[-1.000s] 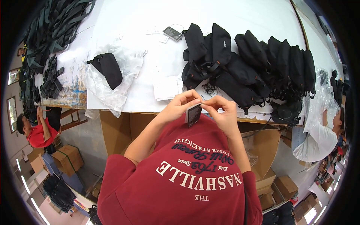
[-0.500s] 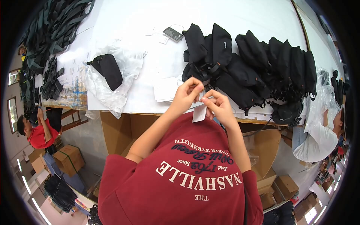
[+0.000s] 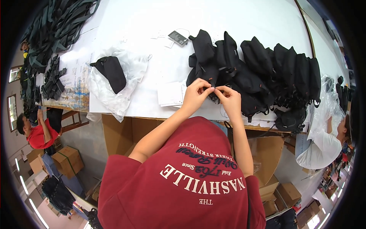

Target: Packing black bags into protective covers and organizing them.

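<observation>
Both hands — left hand [image 3: 196, 95] and right hand [image 3: 228, 100] — are pinching together at the near edge of the black bags [image 3: 259, 72], holding something small, possibly a thin string — too tiny to tell.

Dark hang tag [image 3: 178, 37] – table top, white paper slips [image 3: 170, 94] – near edge

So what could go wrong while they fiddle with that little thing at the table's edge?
The left hand and right hand pinch something tiny over the table edge; if dropped, it might fall into the open cardboard box below. An elbow could also nudge the crowded black bags.
</observation>
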`<state>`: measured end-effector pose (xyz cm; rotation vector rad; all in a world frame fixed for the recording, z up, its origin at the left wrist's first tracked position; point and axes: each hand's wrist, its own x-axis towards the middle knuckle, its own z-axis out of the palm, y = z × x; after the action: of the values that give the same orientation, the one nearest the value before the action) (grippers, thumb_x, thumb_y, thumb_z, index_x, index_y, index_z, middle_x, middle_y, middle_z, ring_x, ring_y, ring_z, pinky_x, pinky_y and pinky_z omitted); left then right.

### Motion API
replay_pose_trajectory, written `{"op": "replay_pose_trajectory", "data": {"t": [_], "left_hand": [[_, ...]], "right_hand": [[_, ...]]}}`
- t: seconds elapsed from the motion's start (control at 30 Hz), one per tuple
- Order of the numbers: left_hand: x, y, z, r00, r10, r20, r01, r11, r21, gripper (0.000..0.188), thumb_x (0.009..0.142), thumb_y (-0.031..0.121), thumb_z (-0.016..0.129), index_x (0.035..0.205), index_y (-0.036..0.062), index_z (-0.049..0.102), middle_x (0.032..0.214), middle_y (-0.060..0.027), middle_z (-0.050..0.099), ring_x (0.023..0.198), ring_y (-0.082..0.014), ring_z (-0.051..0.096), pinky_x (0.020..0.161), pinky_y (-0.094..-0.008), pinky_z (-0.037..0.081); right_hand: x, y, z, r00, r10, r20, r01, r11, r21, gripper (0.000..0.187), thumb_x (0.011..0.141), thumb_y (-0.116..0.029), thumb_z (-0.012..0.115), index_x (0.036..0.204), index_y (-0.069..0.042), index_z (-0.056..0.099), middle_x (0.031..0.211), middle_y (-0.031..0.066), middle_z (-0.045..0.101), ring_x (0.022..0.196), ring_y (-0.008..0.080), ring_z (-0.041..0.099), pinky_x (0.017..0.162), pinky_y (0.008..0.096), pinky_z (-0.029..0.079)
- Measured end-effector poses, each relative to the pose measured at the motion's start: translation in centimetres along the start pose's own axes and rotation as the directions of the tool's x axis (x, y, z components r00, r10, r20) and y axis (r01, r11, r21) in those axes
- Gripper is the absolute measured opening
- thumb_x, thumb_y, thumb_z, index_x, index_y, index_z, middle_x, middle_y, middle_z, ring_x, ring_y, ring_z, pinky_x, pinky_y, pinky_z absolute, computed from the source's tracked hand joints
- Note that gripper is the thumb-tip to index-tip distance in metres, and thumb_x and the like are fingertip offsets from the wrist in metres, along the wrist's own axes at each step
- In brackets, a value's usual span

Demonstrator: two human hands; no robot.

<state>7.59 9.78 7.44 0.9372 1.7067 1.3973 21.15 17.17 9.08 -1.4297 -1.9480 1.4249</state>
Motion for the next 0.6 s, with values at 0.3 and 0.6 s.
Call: {"op": "replay_pose_trajectory", "data": {"t": [0.3,0.6], "left_hand": [[-1.6,2.7,-4.1,0.946,-0.211,0.246,0.296,0.872,-0.389,0.021,0.085,0.005,0.062,0.105,-0.0014,0.064,0.078,-0.0004,0.062,0.071,-0.0040,0.054,0.062,-0.0166,0.041],[-2.6,3.1,-4.4,0.967,-0.185,0.176,0.191,0.981,-0.015,0.013,0.079,0.008,0.067,0.090,0.0013,0.068,0.081,-0.0004,0.063,0.061,-0.0031,0.047,0.056,-0.0191,0.036]], "right_hand": [[-2.9,-4.1,-0.3,0.991,-0.133,0.004,0.133,0.988,-0.073,0.011,0.076,-0.012,0.069,0.083,-0.004,0.068,0.050,0.0049,0.049,0.044,0.0089,0.043,0.044,0.0254,0.033],[-4.1,-3.6,0.8,0.961,-0.275,0.001,0.273,0.954,-0.125,0.011,0.073,-0.009,0.068,0.083,-0.004,0.068,0.055,0.0088,0.053,0.045,0.0158,0.050,0.046,0.0273,0.037]]}}
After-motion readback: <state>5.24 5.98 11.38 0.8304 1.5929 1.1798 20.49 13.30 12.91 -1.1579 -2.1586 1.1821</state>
